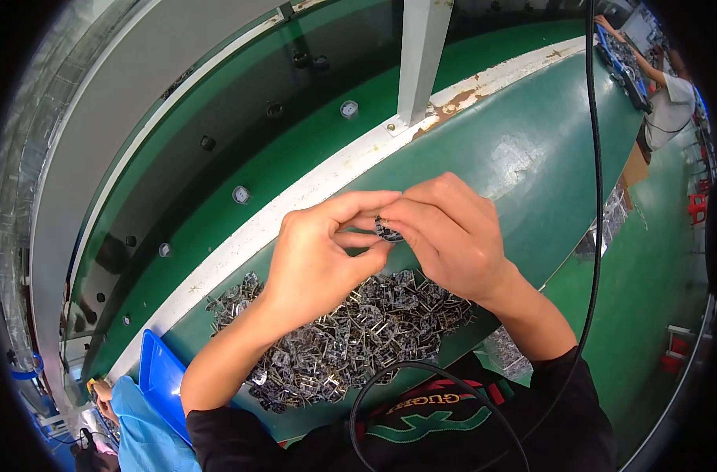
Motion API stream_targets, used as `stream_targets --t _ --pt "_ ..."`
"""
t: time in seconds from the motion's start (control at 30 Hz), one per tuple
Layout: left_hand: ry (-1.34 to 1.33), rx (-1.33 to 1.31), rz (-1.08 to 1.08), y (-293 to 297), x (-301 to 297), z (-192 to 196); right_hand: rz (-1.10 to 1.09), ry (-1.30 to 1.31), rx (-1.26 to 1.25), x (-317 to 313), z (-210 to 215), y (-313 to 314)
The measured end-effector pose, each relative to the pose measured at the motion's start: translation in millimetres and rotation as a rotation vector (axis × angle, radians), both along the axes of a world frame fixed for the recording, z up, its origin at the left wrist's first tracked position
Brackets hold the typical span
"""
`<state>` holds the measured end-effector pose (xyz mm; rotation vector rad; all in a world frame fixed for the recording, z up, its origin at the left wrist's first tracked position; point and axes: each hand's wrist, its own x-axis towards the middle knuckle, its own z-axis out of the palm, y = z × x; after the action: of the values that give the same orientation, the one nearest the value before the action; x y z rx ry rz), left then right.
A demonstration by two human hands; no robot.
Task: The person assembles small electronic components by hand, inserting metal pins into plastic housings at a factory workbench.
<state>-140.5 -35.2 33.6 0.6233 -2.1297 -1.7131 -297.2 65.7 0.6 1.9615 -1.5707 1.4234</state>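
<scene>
Between the fingertips of both hands is a small round dark circuit board [388,231], raised above the green bench. My left hand [325,250] pinches it from the left, thumb below and fingers behind. My right hand [455,234] closes on its upper right edge with thumb and forefinger. Fingers cover part of the board, so its details are hard to make out. Below the hands lies a large heap of small dark boards with shiny metal pins [366,330], spread over the bench close to my body.
Beyond the bench's white edge runs a green conveyor belt [295,161] with round parts spaced along it. A grey post [423,63] stands at that edge. A blue tray [163,385] sits at left beside a person in blue [150,429]. A black cable [596,173] hangs at right.
</scene>
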Motion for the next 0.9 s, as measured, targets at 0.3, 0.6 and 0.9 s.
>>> stream_targets --t 0.3,0.6,0.9 --pt "0.004 0.083 0.061 6 1 -2 -0.039 -0.053 0.011 6 -3 4" --pt "0.002 0.100 0.218 -38 -5 -8 0.095 -0.248 0.404 -32 11 21" --pt "-0.282 -0.402 0.726 -229 65 -99 0.228 -0.189 0.788 -57 -29 52"
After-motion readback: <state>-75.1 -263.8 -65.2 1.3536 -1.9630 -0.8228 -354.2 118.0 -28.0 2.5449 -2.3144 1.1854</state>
